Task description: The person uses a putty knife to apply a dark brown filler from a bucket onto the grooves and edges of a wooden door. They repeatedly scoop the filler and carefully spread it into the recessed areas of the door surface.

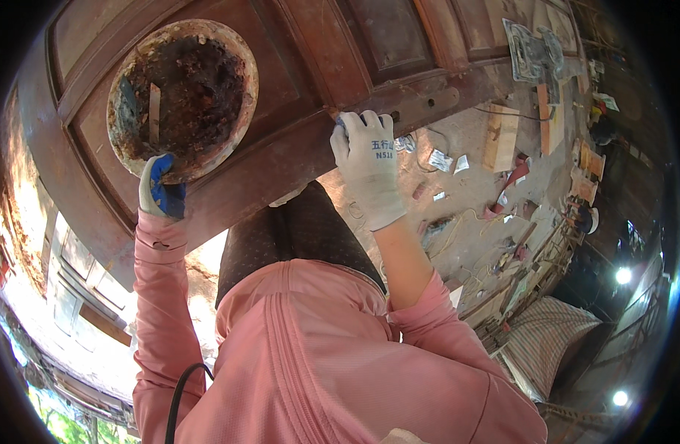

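Observation:
A brown panelled wooden door (273,174) lies in front of me. On its left part rests a round, crusted basin (245,63), smeared inside with dark reddish-brown paste. A thin flat strip (154,115) leans inside the basin. My left hand (164,189), in a white glove with a blue palm, is closed on the basin's near rim. My right hand (367,152), gloved alike, has its fingers curled down at the door's near rail, left of two dark holes. What its fingers hold, if anything, is hidden under them.
A grey tool with a flat plate (536,55) lies at the door's right end. Wooden blocks (500,138), paper scraps (440,160) and thin cords litter the floor to the right. A striped sheet (551,337) covers something at the lower right.

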Demonstrator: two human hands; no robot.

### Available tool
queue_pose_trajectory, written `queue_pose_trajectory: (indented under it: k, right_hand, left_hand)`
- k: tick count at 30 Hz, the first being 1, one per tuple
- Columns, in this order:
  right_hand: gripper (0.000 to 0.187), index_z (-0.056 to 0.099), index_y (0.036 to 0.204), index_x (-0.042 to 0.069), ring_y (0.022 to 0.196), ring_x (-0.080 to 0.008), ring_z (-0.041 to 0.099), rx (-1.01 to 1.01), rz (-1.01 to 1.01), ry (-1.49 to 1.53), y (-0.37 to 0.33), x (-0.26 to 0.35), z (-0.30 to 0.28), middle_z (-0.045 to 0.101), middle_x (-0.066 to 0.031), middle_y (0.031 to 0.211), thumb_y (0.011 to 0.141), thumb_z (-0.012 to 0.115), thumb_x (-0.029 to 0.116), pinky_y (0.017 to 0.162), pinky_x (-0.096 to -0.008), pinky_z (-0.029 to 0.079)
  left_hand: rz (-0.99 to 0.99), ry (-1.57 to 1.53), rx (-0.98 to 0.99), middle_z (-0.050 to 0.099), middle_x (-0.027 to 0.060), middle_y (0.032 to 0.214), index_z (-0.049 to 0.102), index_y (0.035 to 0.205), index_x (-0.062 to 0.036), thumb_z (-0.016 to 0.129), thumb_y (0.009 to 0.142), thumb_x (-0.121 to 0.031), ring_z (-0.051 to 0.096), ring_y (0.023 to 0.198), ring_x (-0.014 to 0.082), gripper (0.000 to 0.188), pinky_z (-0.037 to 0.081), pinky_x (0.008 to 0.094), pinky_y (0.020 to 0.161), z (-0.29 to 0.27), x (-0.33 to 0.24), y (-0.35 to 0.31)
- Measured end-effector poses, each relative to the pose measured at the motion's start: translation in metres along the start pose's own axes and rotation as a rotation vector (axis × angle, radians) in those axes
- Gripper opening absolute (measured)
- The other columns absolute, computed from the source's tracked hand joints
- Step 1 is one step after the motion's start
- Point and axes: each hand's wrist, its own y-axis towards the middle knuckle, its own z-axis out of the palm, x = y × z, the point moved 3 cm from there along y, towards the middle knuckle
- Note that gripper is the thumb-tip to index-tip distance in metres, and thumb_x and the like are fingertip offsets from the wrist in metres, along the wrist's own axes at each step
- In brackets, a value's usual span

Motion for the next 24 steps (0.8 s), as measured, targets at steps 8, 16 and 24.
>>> queue_pose_trajectory:
  k: [8, 16, 24]
  right_hand:
    - [0.021, 0.07, 0.109, -0.001, 0.098, -0.0339, 0.063, -0.069, 0.267, 0.343, -0.017, -0.032, -0.018, 0.069, -0.017, 0.104, 0.096, 0.062, 0.013, 0.086, -0.0443, 0.048]
    - [0.02, 0.069, 0.111, 0.003, 0.095, -0.0318, 0.055, -0.131, 0.047, 0.037, -0.02, -0.042, -0.001, 0.065, -0.0135, 0.098, 0.094, 0.064, 0.011, 0.087, -0.046, 0.044]
    - [0.02, 0.07, 0.11, 0.004, 0.093, -0.0337, 0.053, -0.101, 0.108, 0.21, -0.022, -0.048, -0.005, 0.064, -0.0125, 0.096, 0.092, 0.064, 0.011, 0.085, -0.0472, 0.043]
  left_hand:
    - [0.008, -0.023, 0.086, 0.068, 0.0011, 0.099, 0.069, 0.095, -0.0118, 0.062, 0.095, -0.011, 0.066, 0.099, 0.0187, 0.007, 0.053, 0.034, 0.091, 0.008, -0.003, -0.003]
    - [-0.005, -0.015, 0.124, 0.067, 0.0006, 0.1, 0.068, 0.1, -0.0096, 0.062, 0.095, -0.01, 0.063, 0.1, 0.0166, 0.008, 0.05, 0.0331, 0.094, 0.013, -0.006, -0.005]
    - [0.011, -0.068, 0.133, 0.07, 0.0076, 0.103, 0.07, 0.099, -0.0052, 0.06, 0.094, -0.007, 0.065, 0.103, 0.0236, 0.011, 0.052, 0.0402, 0.1, -0.008, -0.007, 0.007]
